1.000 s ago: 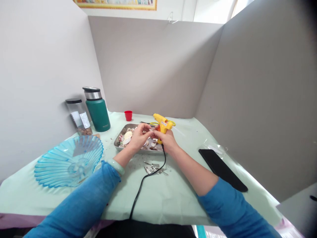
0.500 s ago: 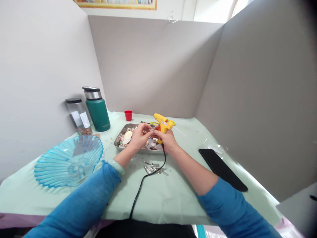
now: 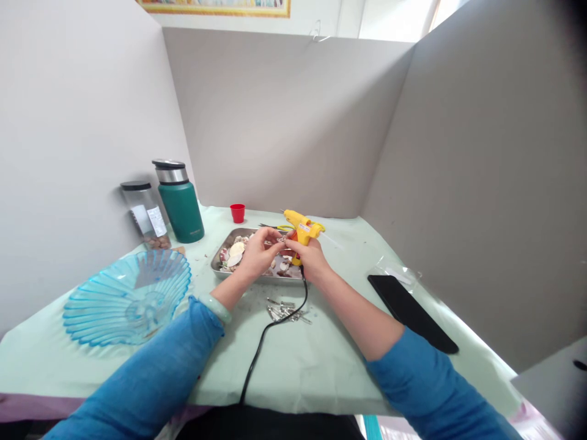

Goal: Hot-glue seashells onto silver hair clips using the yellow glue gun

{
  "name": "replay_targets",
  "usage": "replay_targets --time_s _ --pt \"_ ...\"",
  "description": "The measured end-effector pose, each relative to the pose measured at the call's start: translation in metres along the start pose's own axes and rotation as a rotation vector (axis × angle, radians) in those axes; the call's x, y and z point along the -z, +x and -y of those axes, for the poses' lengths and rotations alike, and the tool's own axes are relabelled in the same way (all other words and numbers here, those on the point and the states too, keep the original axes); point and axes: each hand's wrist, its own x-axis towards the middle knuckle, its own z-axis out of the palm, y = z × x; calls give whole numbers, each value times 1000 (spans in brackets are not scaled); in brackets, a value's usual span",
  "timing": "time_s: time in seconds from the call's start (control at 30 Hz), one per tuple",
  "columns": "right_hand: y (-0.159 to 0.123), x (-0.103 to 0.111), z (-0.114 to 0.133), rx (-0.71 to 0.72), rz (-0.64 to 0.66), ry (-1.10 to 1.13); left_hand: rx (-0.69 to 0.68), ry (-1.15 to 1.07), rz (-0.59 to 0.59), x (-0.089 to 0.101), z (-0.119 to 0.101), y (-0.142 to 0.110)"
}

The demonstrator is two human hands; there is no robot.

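Observation:
My right hand point(image 3: 312, 256) is closed on a yellow hot glue gun point(image 3: 304, 228), its nozzle pointing up and to the left and a clear glue stick jutting from its back. Pinched beside it, my left hand point(image 3: 261, 250) meets the right fingertips; whatever sits between the fingers is too small to make out. Both hands are over a metal tray point(image 3: 220, 274) of seashells point(image 3: 236, 249), some white, some reddish. From the gun's handle a black cord point(image 3: 265, 333) runs down to the table's front edge, passing over a pile of small metal clips point(image 3: 284, 310).
On the left stand a blue shell-shaped glass dish point(image 3: 101, 305), a green bottle point(image 3: 181, 211) and a clear jar point(image 3: 145, 214). A red cup point(image 3: 237, 213) and yellow-handled pliers point(image 3: 284, 228) lie behind the tray. To the right are a black flat pad point(image 3: 408, 311) and clear plastic packaging point(image 3: 394, 271).

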Motion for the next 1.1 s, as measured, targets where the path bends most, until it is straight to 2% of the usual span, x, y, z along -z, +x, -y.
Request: replay_targets --time_s 0.57,0.83,1.1 --pt "0 -1 0 -30 -17 33 -40 82 3 2 7 1" --pt "3 1 -3 -25 -21 75 28 -40 -11 0 -2 0" --pt "7 6 -5 -54 -58 119 62 -82 -17 1 -1 0"
